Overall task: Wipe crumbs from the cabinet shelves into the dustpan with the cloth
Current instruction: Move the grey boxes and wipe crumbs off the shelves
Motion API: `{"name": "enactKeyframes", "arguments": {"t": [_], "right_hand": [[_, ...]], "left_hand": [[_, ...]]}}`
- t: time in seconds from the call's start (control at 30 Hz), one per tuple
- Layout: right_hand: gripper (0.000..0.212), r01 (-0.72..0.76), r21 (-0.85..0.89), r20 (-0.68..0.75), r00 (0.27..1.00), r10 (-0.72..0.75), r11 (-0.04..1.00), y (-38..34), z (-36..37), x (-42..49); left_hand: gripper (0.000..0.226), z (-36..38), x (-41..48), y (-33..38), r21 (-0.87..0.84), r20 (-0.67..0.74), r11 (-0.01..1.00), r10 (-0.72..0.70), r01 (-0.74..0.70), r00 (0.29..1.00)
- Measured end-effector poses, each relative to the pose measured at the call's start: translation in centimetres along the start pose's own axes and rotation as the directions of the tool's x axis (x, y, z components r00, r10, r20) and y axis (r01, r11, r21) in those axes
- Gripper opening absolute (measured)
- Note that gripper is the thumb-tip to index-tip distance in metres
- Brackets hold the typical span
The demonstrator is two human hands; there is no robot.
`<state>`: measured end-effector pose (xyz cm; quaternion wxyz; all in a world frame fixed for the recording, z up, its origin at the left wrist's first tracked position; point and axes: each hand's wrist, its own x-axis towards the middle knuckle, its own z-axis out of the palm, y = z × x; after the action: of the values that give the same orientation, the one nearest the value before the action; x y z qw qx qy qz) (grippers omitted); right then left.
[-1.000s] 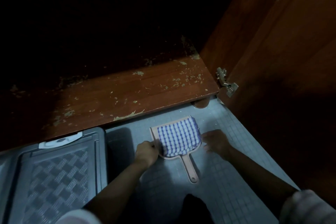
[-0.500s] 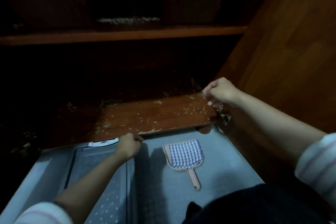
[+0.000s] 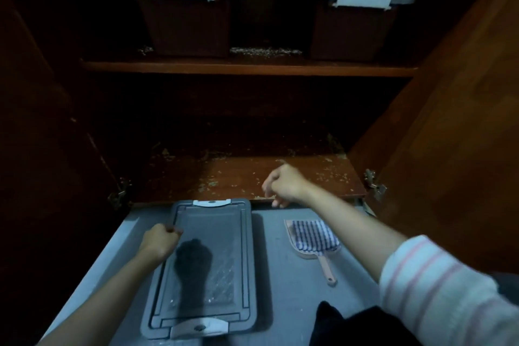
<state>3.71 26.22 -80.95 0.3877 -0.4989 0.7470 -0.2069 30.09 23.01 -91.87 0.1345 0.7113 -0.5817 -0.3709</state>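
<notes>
Since half a second ago, the right hand [image 3: 283, 185] has left the corner by the right hinge [image 3: 375, 184] and come to the middle of the lower shelf [image 3: 323, 181]'s front edge. The left hand [image 3: 160, 241] has drawn back from the far end of the grey bin lid [image 3: 213, 236] to its left rim. The head has lifted, so the upper shelf [image 3: 247, 68] now shows. The dustpan [image 3: 327, 270] and cloth [image 3: 311, 236] lie where they were.

In the head view, the right hand's fingers curl down over the shelf edge; I cannot tell whether they grip it or only rest there. The left hand is balled into a fist and holds nothing I can see. The checked cloth lies folded inside the pink dustpan on the floor [image 3: 280, 275], just right of the bin, and neither hand touches it.

Crumbs [image 3: 224, 177] are scattered over the lower shelf, and more [image 3: 265, 51] lie between the two brown bins on the upper shelf. No wiping has begun, I judge.

The likely slip is wiping with the pan not held tight under the shelf lip, so that crumbs drop onto the floor or the bin lid. Doing the lower shelf first would let the upper one shed onto it. The dark back corners could easily be missed.

The left brown bin [image 3: 188, 22] and right brown bin [image 3: 354, 27] are lidded, as is the floor bin, so their contents are hidden. The dustpan holds only the cloth.
</notes>
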Motion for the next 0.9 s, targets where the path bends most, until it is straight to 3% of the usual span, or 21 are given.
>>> {"name": "enactKeyframes", "arguments": {"t": [0.13, 0.27, 0.37, 0.47, 0.6, 0.7, 0.9], "right_hand": [[0.022, -0.099, -0.06, 0.101, 0.989, 0.105, 0.993, 3.5, 6.7, 0.7], [0.021, -0.141, -0.159, 0.065, 0.986, 0.152, 0.977, 5.8, 11.0, 1.0], [0.038, -0.197, -0.205, 0.05, 0.976, 0.211, 0.959, 7.4, 12.7, 1.3], [0.063, -0.256, -0.215, 0.09, 0.956, 0.28, 0.942, 8.8, 13.7, 1.9], [0.054, -0.327, -0.162, 0.208, 0.911, 0.356, 0.931, 9.3, 14.8, 1.7], [0.049, -0.346, -0.144, 0.182, 0.912, 0.368, 0.927, 9.7, 15.5, 2.0], [0.063, -0.384, -0.1, 0.061, 0.919, 0.391, 0.918, 10.0, 15.9, 1.0]], "left_hand": [[0.02, -0.1, 0.0, -3.7, 0.094, 0.067, 0.993, -0.078, 0.071, 0.995], [0.03, 0.3, -0.2, -4.6, 0.27, 0.115, 0.961, -0.088, 0.054, 0.989], [0.032, 1.0, -0.3, -5.0, 0.349, 0.156, 0.936, -0.103, 0.043, 0.982], [0.035, 1.8, -0.1, -6.0, 0.375, 0.19, 0.925, -0.138, 0.058, 0.972], [0.035, 2.2, 0.2, -6.0, 0.375, 0.169, 0.925, -0.127, 0.055, 0.977], [0.039, 2.1, 0.4, -6.1, 0.358, 0.165, 0.933, -0.108, 0.043, 0.98], [0.046, 2.2, 0.0, -5.4, 0.361, 0.184, 0.932, -0.091, 0.018, 0.979]]}}
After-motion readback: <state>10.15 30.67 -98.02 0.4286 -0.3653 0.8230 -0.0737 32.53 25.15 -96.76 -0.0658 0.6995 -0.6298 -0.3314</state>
